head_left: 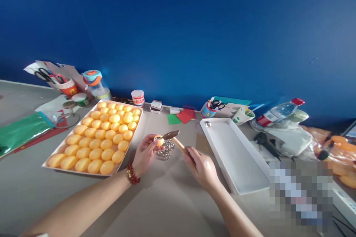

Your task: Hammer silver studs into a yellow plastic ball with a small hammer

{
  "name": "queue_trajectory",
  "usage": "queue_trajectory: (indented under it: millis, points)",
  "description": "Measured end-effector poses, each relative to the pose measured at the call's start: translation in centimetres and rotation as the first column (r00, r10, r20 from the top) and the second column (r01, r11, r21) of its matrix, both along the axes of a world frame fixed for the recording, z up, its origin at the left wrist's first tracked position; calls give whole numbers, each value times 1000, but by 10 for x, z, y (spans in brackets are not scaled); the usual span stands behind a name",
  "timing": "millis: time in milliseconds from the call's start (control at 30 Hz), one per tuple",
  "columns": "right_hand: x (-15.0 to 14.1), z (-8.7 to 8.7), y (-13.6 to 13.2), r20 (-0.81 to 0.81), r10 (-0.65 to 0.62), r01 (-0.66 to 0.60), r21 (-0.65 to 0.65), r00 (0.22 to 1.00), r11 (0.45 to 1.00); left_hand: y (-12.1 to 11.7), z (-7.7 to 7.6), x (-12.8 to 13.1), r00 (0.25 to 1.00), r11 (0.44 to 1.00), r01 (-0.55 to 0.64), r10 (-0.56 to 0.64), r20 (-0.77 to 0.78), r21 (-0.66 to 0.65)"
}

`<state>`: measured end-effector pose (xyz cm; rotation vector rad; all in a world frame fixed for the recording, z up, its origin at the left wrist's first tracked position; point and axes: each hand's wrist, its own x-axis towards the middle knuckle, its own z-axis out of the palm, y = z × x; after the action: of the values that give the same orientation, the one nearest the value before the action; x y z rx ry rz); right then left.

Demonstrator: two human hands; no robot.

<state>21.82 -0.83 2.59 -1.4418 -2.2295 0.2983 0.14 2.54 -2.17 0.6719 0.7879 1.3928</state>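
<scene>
My left hand (146, 151) pinches an orange ball (158, 140), which looks like a table tennis ball with a dark and white mark on its top. In my right hand (204, 167) is the wooden handle of a small hammer (171, 134). Its dark metal head points left and lies at or just beside the ball; contact is hard to make out. Beneath, a heap of small shiny silver pieces (166, 150), perhaps bells, lies on the grey table. To the left, a shallow box (44, 164) holds many orange balls in rows.
On the right stands a long white box (241, 170) with a few silver pieces (207, 123) in its far corner. Red paper (186, 115), green paper (174, 119), a round tub (138, 98) and a pen cup (208, 110) line the blue wall. Bottles stand at both sides.
</scene>
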Motion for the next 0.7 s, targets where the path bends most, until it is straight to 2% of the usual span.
queue_trajectory:
  millis: [533,700]
  points:
    - [-1,-2,0,25,3,-3,0,1000,1000,-1,2,0,1000,1000,-17,17,-27,-13]
    - [-1,-1,0,-15,-9,10,18,1000,1000,-1,2,0,1000,1000,-8,8,-29,-16]
